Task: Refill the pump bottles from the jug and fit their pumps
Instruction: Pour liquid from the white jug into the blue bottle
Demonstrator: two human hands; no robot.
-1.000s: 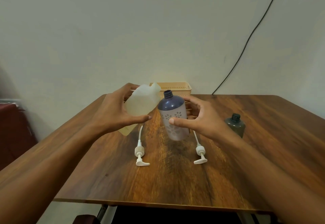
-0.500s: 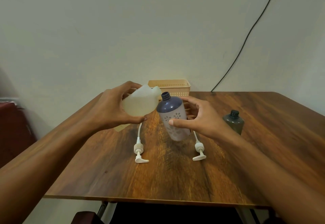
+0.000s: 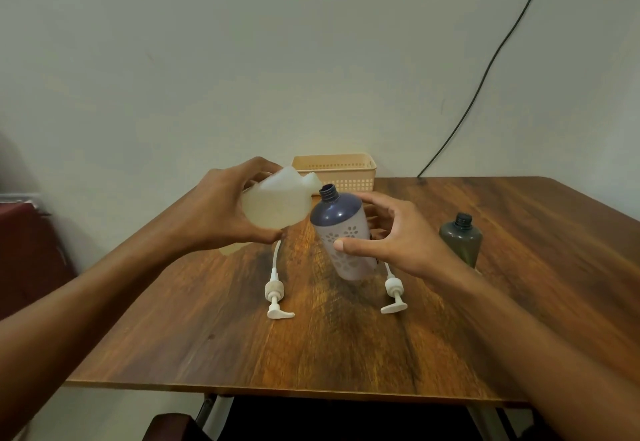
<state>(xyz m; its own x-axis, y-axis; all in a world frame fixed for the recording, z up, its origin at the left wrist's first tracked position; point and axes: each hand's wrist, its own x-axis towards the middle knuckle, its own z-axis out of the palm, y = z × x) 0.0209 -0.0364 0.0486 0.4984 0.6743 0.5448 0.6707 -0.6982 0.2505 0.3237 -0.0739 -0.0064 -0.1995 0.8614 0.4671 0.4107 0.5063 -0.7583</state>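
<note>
At frame centre, the left hand (image 3: 221,208) grips a translucent plastic jug (image 3: 277,203) tipped rightward, spout beside the open threaded neck. The right hand (image 3: 391,236) holds the smooth purple flower-patterned bottle (image 3: 343,233), its long axis leaning upper left.

We are working from a single head-worn wide-angle view, looking forward and slightly down across the wooden table (image 3: 450,319) toward the far wall (image 3: 242,60). The near table edge is running across the low frame; both forearms are entering from the near left and right corners. The basket (image 3: 334,171) is sitting at the far edge. No second view is sharing the scene.
</note>
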